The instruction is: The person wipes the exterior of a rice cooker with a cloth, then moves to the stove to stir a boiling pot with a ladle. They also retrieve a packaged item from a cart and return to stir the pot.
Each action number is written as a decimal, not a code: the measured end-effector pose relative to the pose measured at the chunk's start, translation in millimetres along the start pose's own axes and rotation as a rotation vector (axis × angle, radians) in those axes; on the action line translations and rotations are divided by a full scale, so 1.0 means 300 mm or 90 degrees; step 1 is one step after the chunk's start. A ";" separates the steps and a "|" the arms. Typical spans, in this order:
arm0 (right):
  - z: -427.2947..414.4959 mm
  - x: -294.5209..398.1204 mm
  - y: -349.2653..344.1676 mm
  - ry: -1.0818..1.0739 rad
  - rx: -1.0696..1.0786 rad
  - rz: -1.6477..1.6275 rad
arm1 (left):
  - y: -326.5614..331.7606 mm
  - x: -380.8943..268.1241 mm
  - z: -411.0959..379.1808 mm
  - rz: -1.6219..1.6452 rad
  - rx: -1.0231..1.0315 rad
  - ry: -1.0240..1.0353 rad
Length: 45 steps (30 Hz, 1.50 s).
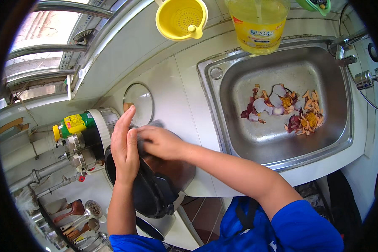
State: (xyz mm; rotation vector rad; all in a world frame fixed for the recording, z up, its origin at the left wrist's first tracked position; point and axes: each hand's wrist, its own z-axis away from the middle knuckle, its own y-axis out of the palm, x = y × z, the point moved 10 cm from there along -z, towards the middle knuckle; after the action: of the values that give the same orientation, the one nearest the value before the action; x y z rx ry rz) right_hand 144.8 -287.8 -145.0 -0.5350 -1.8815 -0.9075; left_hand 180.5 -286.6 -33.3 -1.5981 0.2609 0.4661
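Observation:
A dark pot (148, 192) with a black interior and a brown outer side leans tilted at the counter's left front. My left hand (124, 148) steadies it at the rim, fingers straight and pointing away from me. Against the outer side, my right hand (160, 141) grips a grey scrubbing cloth (156, 123), blurred by motion; its exact kind is unclear. The right fingertips are partly hidden. Behind both hands, a round glass lid (138, 102) with a metal rim rests by the wall.
To the right, a steel sink (236, 132) holds onion skins and peelings (302, 116). A bottle of yellow liquid (260, 28) and a yellow strainer (181, 20) stand behind. Bottles (74, 123) crowd the left, above hanging ladles (93, 209). A white pot (163, 220) sits below.

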 end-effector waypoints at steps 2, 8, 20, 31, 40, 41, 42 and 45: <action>0.025 -0.170 -0.072 0.126 -0.004 0.048 | 0.010 -0.035 -0.040 -0.024 0.009 0.011; 0.487 0.078 -0.003 0.119 -0.035 0.005 | 0.002 0.027 0.012 -0.015 -0.004 -0.029; 0.303 0.085 -0.014 0.045 -0.057 -0.001 | 0.020 0.014 -0.002 -0.030 0.015 -0.046; 0.448 -0.075 -0.083 0.091 -0.129 0.162 | 0.020 -0.007 0.011 -0.038 0.015 -0.042; 0.640 -0.021 -0.019 0.158 -0.130 0.162 | 0.012 -0.005 0.050 -0.056 0.021 -0.041; 0.639 -0.010 0.010 0.114 -0.119 0.136 | 0.005 -0.002 0.050 -0.044 0.013 -0.041; 0.594 0.048 0.032 0.074 -0.104 0.113 | 0.006 0.015 0.057 -0.028 0.004 -0.046; 0.457 0.161 0.049 0.006 -0.042 0.100 | 0.027 0.016 0.063 0.004 0.007 -0.054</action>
State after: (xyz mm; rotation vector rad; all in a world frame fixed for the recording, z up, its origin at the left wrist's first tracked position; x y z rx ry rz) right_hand 55.3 -172.6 -134.8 -0.7070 -1.7784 -0.8697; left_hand 178.7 -267.9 -43.2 -1.5626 0.2049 0.5348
